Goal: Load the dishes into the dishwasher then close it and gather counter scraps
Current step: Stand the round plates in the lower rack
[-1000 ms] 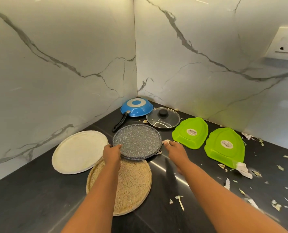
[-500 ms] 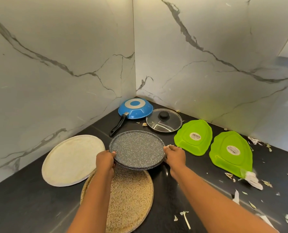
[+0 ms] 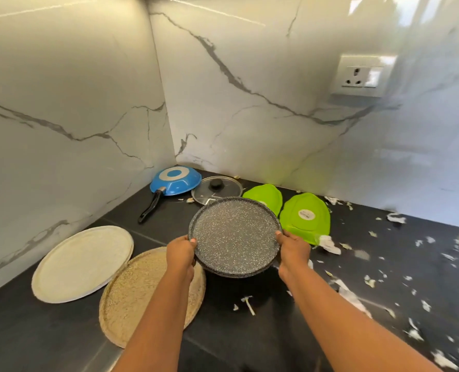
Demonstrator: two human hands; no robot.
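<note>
The left hand (image 3: 181,253) and right hand (image 3: 292,249) each grasp an opposite rim of the grey speckled plate (image 3: 233,234), held tilted above the worktop (image 3: 276,331), between the beige plate (image 3: 142,294) and green dishes (image 3: 306,218) near the back corner.

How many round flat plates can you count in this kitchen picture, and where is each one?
3. The grey speckled plate is held up by the left hand and right hand. The cream plate and the tan plate lie on the counter. None looks hidden.
</note>
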